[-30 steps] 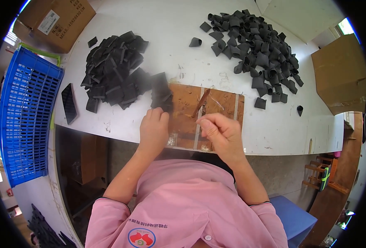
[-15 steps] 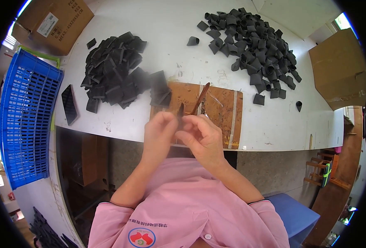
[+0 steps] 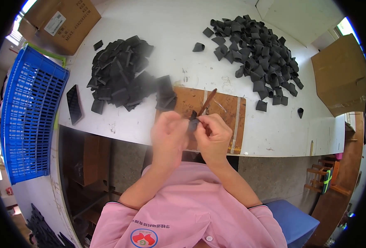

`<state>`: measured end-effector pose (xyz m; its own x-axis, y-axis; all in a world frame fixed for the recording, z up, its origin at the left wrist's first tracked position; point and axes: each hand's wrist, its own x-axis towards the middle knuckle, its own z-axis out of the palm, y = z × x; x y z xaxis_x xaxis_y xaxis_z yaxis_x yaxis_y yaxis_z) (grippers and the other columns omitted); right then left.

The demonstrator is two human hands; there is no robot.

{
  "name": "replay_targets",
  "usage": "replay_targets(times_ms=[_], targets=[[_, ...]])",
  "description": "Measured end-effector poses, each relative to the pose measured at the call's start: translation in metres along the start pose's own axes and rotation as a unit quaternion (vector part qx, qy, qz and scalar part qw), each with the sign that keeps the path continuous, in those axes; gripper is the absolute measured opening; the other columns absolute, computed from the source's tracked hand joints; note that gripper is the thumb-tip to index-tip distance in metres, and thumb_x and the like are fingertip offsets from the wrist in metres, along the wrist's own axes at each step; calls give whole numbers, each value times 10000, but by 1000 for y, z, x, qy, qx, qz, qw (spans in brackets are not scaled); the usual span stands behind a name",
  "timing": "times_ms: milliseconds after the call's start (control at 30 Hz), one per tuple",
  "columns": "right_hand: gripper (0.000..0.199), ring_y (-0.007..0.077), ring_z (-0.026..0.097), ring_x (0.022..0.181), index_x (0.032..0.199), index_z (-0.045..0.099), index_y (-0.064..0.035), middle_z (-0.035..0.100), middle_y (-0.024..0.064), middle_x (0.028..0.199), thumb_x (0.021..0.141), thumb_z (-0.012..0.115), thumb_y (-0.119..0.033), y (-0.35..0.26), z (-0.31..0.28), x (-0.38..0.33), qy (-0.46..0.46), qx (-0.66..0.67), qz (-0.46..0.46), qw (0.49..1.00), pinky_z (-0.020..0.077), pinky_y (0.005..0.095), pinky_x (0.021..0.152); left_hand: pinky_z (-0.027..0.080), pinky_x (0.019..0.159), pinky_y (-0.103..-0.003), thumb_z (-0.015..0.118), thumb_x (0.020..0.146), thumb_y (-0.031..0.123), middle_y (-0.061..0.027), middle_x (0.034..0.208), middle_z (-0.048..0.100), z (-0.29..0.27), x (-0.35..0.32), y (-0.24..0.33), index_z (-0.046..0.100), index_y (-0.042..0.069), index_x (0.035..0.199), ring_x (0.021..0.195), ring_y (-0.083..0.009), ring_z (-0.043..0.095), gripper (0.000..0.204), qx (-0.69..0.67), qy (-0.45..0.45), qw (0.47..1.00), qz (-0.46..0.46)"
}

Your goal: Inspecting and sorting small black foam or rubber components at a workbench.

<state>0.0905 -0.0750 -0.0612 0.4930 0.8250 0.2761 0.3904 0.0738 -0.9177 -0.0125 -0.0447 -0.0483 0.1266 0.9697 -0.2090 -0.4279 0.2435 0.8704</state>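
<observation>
My left hand (image 3: 169,134) and my right hand (image 3: 214,134) meet over the near edge of a brown wooden board (image 3: 226,109). Both pinch one small black piece (image 3: 193,123) between their fingertips. A thin brown tool (image 3: 206,102) lies slanted on the board just beyond the hands. A short stack of flat black pieces (image 3: 165,96) rests at the board's far left corner. To the left lies a heap of flat black pieces (image 3: 118,72). A second pile of curled black pieces (image 3: 255,51) spreads at the far right.
A white table (image 3: 170,33) carries everything. A blue slatted crate (image 3: 27,111) stands at the left, a cardboard box (image 3: 61,22) beyond it, another cardboard box (image 3: 342,72) at the right. A dark flat slab (image 3: 74,103) lies near the table's left edge. A blue stool (image 3: 292,219) is below right.
My left hand left the stack of black pieces on the board and came back toward me. Both hands have closed together on one small black piece near the board's front edge.
</observation>
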Motion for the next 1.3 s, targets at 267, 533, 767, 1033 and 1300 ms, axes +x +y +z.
replay_targets(times_ms=[267,533,767,1033,1300], targets=[[62,46,413,571,802,589,-25,513,-17,675,777,611,-77,4,-19,3,-222,603,379,666,336,178,523,280,385,-166,513,755,-76,-19,711,519,0,0,16,510,1,907,436,-11,351,171,28,-95,990,-97],[254,20,355,599,743,511,-47,433,-58,669,895,505,-251,-46,-45,38,-239,311,201,898,304,177,510,273,322,-189,446,774,-88,-127,811,573,20,9,44,486,-31,921,377,-18,347,162,-23,-97,994,-33],[240,28,346,549,743,511,-39,413,-58,607,902,491,-218,-44,-44,81,-308,352,177,866,287,186,484,227,312,-172,417,875,32,-132,842,564,23,41,49,442,-34,1107,329,-20,223,243,-354,-289,861,-222],[220,96,442,570,830,548,2,496,21,694,835,589,-214,-42,-42,74,-105,59,-69,990,362,231,491,452,734,-263,562,767,-41,-68,879,575,44,29,46,495,14,1121,810,-142,551,364,42,-140,968,205],[316,213,531,659,895,574,-12,526,84,781,651,727,-141,-54,-41,56,-19,-44,-270,962,445,291,510,425,671,-216,530,778,-69,-47,843,575,47,32,45,582,3,817,736,-98,524,97,55,-174,941,286]])
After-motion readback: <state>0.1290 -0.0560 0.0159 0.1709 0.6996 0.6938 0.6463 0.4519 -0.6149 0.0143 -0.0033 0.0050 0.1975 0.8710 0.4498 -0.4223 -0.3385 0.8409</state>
